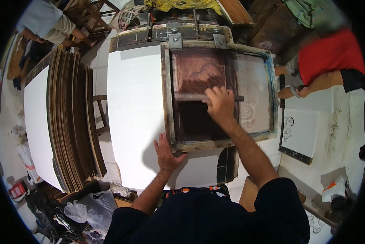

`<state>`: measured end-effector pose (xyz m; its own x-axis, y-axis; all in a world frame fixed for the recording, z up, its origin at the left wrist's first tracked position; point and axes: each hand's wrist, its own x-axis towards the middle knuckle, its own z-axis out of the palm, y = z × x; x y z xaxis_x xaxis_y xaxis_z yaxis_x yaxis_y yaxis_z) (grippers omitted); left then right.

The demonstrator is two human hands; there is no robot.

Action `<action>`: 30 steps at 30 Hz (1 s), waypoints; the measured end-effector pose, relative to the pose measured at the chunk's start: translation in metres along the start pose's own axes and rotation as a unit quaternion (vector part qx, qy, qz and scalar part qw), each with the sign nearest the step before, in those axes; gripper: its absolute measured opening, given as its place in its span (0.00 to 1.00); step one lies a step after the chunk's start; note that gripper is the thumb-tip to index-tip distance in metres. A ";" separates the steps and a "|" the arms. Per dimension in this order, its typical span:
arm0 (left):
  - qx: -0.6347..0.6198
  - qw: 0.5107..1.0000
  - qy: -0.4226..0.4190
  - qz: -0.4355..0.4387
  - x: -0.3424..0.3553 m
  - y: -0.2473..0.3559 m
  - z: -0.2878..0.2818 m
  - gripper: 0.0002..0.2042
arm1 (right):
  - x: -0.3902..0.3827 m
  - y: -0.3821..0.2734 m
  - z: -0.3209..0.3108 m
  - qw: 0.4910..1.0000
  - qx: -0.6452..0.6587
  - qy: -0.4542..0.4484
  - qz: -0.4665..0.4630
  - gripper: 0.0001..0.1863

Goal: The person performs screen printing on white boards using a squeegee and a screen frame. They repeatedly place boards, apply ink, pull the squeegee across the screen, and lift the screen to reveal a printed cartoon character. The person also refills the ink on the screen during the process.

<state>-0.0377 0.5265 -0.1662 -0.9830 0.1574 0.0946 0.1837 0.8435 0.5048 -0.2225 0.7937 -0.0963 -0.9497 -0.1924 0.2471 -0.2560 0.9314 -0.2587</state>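
Note:
My right hand [221, 103] is closed around a squeegee [190, 97], which lies crosswise on a screen-printing frame [202, 145]. Dark ink [198, 122] covers the mesh on the near side of the blade. Beyond the blade, the reddish-brown mesh shows the outline of a drawing [206, 75]. My left hand [168, 156] has its fingers spread at the frame's near left corner, over a white sheet [135, 114] on a dark board. Its thumb lies along the frame's near edge. Two metal hinge clamps [175, 40] hold the frame's far edge.
A stack of boards [70, 118] with a white sheet on its side stands at left. Plastic bags [95, 209] lie at lower left. On the right, a person in red [332, 57] reaches toward a board with a printed sheet [298, 130]. Another person [48, 22] is at far left.

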 end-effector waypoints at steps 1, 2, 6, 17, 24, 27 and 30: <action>0.002 1.000 -0.003 -0.002 0.000 0.001 -0.001 0.65 | 0.023 0.009 0.006 1.000 -0.006 0.013 -0.001 0.16; 0.005 1.000 -0.011 -0.003 0.000 0.001 -0.002 0.65 | 0.046 0.015 0.013 0.999 -0.004 0.043 -0.011 0.15; 0.002 1.000 -0.007 -0.007 0.002 0.004 -0.003 0.64 | 0.139 0.039 0.040 0.991 -0.033 0.128 -0.026 0.14; 0.019 0.999 0.017 0.028 0.000 0.000 0.001 0.65 | 0.034 0.006 0.027 0.998 -0.032 0.060 0.002 0.20; 0.020 0.998 0.045 0.037 0.002 0.001 0.003 0.61 | -0.129 -0.062 -0.018 0.998 -0.004 -0.034 0.044 0.29; 0.019 0.998 0.050 0.029 0.002 0.001 0.005 0.59 | -0.157 -0.073 -0.020 0.998 -0.002 -0.047 0.048 0.29; 0.009 0.998 0.054 0.028 0.000 -0.001 0.007 0.58 | -0.164 -0.072 -0.017 0.998 -0.010 -0.043 0.047 0.28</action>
<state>-0.0383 0.5297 -0.1725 -0.9650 0.1502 0.2149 0.2383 0.8444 0.4798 -0.0450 0.7633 -0.1028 -0.9815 -0.1285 0.1419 -0.1620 0.9524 -0.2582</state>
